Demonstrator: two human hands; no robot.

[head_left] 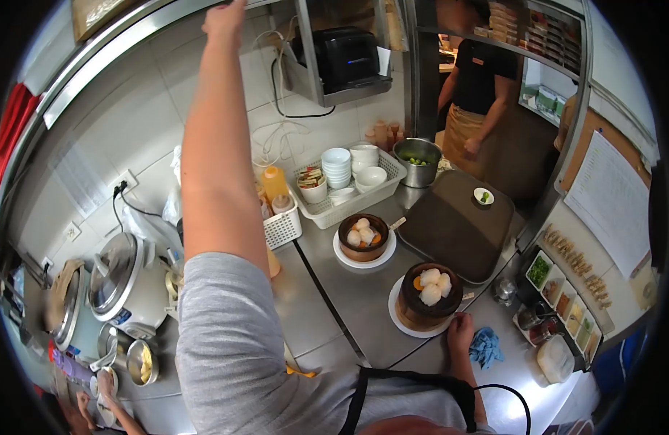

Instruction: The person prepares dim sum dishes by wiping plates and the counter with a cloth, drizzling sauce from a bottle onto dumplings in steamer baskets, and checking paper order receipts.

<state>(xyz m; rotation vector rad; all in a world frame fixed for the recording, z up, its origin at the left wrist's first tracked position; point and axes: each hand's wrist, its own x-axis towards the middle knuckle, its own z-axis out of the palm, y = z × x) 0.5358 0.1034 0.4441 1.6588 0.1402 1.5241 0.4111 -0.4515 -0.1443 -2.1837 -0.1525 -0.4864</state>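
My left arm stretches up across the view, with my left hand (224, 20) at the metal shelf edge (150, 36). The top border cuts off its fingers. Low on the right, my right hand (461, 331) is curled against the right rim of a white plate (397, 313); what its fingers hold, if anything, is hidden. On that plate stands a round brown steamer basket (416, 313) with pale dumplings (434, 287) and orange slices. Behind it, a second steamer basket (358, 251) with similar dumplings rests on another white plate (342, 255).
A dark tray (450, 225) carries a small white bowl (484, 196). A blue cloth (487, 348) lies right of my hand, near ingredient containers (559, 297). Crockery fills a white basket (321, 214). Rice cookers (121, 279) and another person's hands (106, 384) are left; a person (479, 87) stands beyond.
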